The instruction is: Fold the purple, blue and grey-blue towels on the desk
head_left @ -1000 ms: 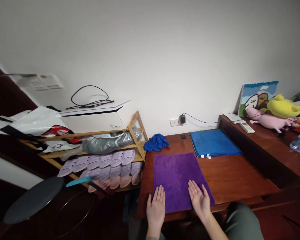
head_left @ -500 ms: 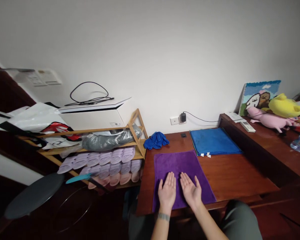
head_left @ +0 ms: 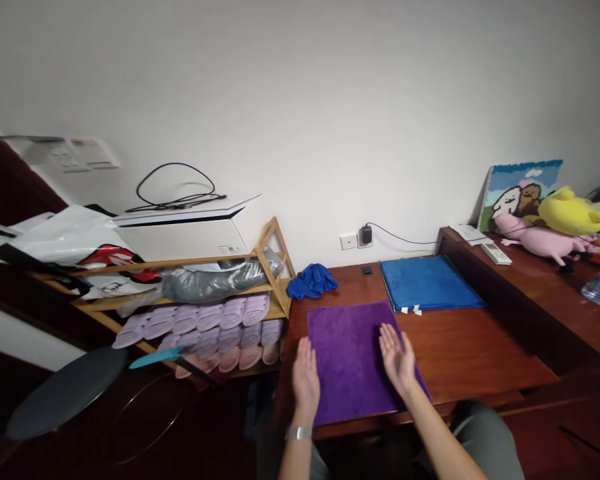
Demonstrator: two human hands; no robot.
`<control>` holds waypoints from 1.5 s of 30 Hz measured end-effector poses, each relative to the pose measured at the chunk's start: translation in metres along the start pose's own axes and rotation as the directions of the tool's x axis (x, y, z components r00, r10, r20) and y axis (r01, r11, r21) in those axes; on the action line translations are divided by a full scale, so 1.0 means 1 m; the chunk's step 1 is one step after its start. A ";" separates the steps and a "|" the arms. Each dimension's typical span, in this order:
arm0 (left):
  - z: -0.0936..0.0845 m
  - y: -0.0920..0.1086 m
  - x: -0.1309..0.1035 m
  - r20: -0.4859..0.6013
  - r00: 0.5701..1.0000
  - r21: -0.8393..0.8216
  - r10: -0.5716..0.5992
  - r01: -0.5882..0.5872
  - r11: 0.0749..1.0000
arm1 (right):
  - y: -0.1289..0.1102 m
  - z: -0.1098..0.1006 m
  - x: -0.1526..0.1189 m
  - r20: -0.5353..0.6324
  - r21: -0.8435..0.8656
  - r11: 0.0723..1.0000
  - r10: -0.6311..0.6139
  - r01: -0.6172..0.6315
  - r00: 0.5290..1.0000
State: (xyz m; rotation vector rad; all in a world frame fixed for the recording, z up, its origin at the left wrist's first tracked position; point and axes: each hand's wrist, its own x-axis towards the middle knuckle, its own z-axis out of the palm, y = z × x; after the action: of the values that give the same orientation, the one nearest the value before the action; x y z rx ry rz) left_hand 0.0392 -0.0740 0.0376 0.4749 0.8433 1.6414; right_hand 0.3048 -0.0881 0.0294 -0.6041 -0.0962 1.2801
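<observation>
Although both our hands are raised at the purple cloth [head_left: 353, 347], neither grips it in the head view. The cloth lies spread almost flat on the desk [head_left: 465, 347], its near edge close to the desk's front edge, and we take it as our dial, twelve towards the wall [head_left: 280, 120]. Our left hand [head_left: 306, 379] is between eight and nine o'clock, over the cloth's side edge, its fingers straight and pressed together; blur hides where its thumb sits. Our right hand [head_left: 397, 360] is at three, palm turned inward, fingers nearly together, thumb apart. Neither pinches anything, and we cannot tell whether either touches the cloth. The crumpled blue rag [head_left: 311, 281] sits at eleven, the flat blue pile [head_left: 430, 283] at two.

To handle the cloth well, we judge, we should take matching points on its edges — the corners at about five and seven — with thumb and fingertips. The fabric looks soft and thin, so an even pull should keep it from creasing or skewing. We would smooth it with flat palms from the middle outward — lightly, lest it slide.
</observation>
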 end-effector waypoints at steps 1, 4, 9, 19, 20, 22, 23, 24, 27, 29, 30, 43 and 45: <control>0.022 -0.011 -0.002 0.100 0.995 0.140 0.015 -0.029 0.990 | 0.019 0.012 0.002 0.045 -0.068 0.997 0.024 -0.021 0.999; 0.071 -0.050 -0.005 0.304 0.945 0.381 -0.119 -0.007 0.924 | 0.067 0.033 0.006 0.063 -0.178 0.977 0.134 -0.121 0.989; 0.059 -0.060 0.015 -0.063 0.971 0.123 -0.232 0.238 0.963 | 0.047 0.003 0.020 -0.061 -0.069 0.980 0.182 -0.186 0.981; 0.011 0.008 0.044 -0.097 0.959 -0.173 -0.267 0.248 0.953 | -0.049 -0.022 0.036 -0.123 0.078 0.996 0.056 -0.047 0.991; 0.024 -0.001 0.043 -0.025 0.953 -0.227 -0.301 0.288 0.930 | -0.036 -0.008 0.036 -0.083 0.073 0.995 0.067 -0.061 0.994; 0.052 -0.026 0.041 0.081 0.916 -0.285 -0.394 0.400 0.871 | -0.005 0.022 0.036 -0.028 0.058 0.992 0.116 -0.115 0.993; 0.065 -0.038 0.040 0.094 0.894 -0.293 -0.437 0.445 0.846 | 0.010 0.034 0.036 -0.028 0.052 0.988 0.145 -0.143 0.989; 0.074 -0.048 0.040 0.088 0.878 -0.297 -0.470 0.474 0.829 | 0.022 0.041 0.038 -0.045 0.048 0.985 0.169 -0.167 0.985; 0.073 -0.056 0.044 0.023 0.869 -0.303 -0.495 0.478 0.825 | 0.030 0.035 0.044 -0.118 0.058 0.979 0.199 -0.193 0.973; 0.048 -0.042 0.049 -0.018 0.878 -0.308 -0.478 0.450 0.838 | 0.012 0.012 0.049 -0.150 0.073 0.984 0.172 -0.162 0.974; 0.033 -0.030 0.053 -0.045 0.885 -0.313 -0.463 0.428 0.848 | -0.002 -0.002 0.051 -0.160 0.078 0.987 0.149 -0.138 0.976; 0.087 -0.066 0.046 0.087 0.851 -0.333 -0.518 0.515 0.790 | 0.054 0.034 0.043 0.010 0.112 0.954 0.277 -0.277 0.961; 0.078 -0.072 0.046 0.065 0.845 -0.349 -0.530 0.517 0.781 | 0.051 0.023 0.044 -0.022 0.112 0.961 0.256 -0.252 0.967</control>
State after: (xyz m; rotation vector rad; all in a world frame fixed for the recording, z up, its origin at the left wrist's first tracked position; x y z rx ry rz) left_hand 0.1312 -0.0041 0.0291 -0.0554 0.6097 1.2360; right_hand 0.2656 -0.0312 0.0129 -0.5583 0.0838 1.5115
